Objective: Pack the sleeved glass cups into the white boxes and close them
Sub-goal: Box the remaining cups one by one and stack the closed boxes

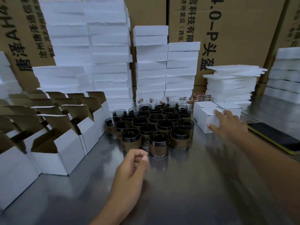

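Worktop [178, 184]: sleeved cups [151, 125] stand crowded at centre, open boxes [65, 153] to their left. Risk: lifting an inner cup could topple its neighbours. Box stacks [107, 51] wall the rear; a phone [276, 137] lies right. Right hand [227, 125] rests spread on a closed box [206, 116]; left hand [131, 166] curled, empty, near the front cup.

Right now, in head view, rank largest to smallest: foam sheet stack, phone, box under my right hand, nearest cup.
1. foam sheet stack
2. phone and box: too alike to rank; phone partly cut off
3. nearest cup
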